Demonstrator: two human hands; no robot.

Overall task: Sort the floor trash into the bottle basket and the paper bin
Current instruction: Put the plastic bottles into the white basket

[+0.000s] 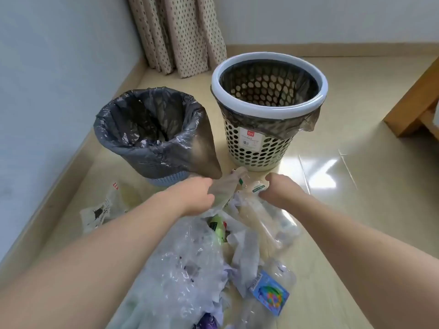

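Trash lies heaped on the floor below me: clear plastic bottles, crumpled white paper (244, 252), a clear plastic bag (180, 264) and a bottle with a blue label (269, 292). My left hand (197, 195) grips a crushed clear bottle (225, 186) at the far end of the heap. My right hand (275, 188) curls round a bottle with a white and green label (257, 187). Beyond the heap stand a blue bin lined with a grey bag (147, 129) on the left and a perforated cream basket with a white rim (268, 100) on the right.
A printed plastic bag (104, 207) lies on the floor to the left. A wall runs along the left side, a dotted curtain (175, 32) hangs behind the bins, and wooden furniture (418, 98) stands at the right edge. Glossy tile floor lies to the right.
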